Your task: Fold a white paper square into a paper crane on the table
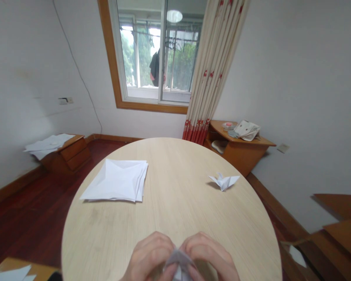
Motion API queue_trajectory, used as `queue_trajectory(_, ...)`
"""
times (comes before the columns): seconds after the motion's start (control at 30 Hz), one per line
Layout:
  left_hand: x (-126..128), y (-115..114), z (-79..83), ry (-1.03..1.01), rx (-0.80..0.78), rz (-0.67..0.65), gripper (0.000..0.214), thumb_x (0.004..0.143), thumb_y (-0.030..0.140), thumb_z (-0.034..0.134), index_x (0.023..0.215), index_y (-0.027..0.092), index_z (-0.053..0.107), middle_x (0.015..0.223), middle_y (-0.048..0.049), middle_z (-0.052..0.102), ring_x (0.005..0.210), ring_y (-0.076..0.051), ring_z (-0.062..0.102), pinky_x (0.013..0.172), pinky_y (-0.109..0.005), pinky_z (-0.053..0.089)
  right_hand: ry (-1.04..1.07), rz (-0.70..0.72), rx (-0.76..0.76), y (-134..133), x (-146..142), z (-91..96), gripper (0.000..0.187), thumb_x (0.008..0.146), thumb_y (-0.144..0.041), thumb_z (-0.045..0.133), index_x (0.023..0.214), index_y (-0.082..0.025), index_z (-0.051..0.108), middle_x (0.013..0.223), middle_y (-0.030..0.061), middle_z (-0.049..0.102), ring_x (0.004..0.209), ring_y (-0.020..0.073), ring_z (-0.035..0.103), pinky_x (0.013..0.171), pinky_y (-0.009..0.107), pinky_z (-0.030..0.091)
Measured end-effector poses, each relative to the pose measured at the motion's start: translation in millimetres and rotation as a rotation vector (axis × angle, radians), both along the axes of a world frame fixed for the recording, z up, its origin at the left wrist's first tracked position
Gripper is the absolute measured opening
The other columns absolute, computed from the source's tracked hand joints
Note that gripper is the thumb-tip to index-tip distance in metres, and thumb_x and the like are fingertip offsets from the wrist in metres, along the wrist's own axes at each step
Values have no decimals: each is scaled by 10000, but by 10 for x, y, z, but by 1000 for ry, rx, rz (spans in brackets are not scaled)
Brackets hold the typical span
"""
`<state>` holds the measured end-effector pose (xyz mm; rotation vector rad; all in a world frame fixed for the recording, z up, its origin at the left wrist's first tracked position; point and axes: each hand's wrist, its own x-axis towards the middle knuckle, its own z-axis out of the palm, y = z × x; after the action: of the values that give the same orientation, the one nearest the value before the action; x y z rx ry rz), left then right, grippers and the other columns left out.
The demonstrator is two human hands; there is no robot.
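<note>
At the near edge of the round table [175, 210], my left hand [152, 255] and my right hand [209, 253] come together on a small piece of folded white paper [179, 262]. The fingers of both hands are curled, and the thumbs press on the paper's near side. Its lower part is cut off by the bottom of the view. A finished paper crane [224, 181] with spread wings rests on the right side of the table, apart from my hands. To the left lies a stack of white paper squares [117, 181], the top one showing crease lines.
Behind the table are a window [160, 58] and a patterned curtain [213, 70]. A wooden corner cabinet [240, 148] holding a white bag [247, 130] stands at right. Papers [49, 144] cover a low drawer unit [73, 152] at left. More paper [17, 273] lies at the lower left.
</note>
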<state>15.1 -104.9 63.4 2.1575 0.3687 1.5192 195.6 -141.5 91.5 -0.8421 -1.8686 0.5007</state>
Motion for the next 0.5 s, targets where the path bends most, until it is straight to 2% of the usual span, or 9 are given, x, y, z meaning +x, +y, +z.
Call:
queue_trajectory(0.1, 6, 12, 22, 4, -100, 47, 116, 915, 181, 520, 935, 195, 634, 721, -60, 670, 652, -158, 633, 607, -247, 528, 29, -50, -24, 17, -22, -1, 109, 850, -125, 569, 823, -207, 635, 708, 51, 674, 628, 176, 640, 588, 276, 546)
queue_trajectory(0.23, -22, 27, 89, 90, -371, 57, 139, 902, 249, 568, 857, 184, 682, 744, -43, 649, 687, -151, 617, 645, -234, 498, 128, -92, -48, 49, -10, -72, 110, 872, -180, 555, 799, -196, 636, 692, 45, 660, 613, 169, 624, 551, 255, 516)
queue_trajectory(0.4, -5, 68, 123, 108, -812, -69, 236, 870, 381, 608, 899, 164, 696, 762, -38, 662, 663, -148, 594, 605, -221, 456, 138, -203, -206, 70, 25, -168, 99, 861, -285, 588, 826, -210, 643, 717, 20, 658, 645, 157, 616, 613, 230, 503)
queue_trajectory(0.5, 27, 82, 105, 91, -897, -70, 275, 868, 416, 601, 922, 159, 681, 754, -29, 672, 616, -136, 572, 569, -214, 427, 161, -177, -338, 88, 8, -159, 170, 883, -346, 551, 863, -199, 633, 723, 25, 654, 663, 164, 632, 620, 226, 509)
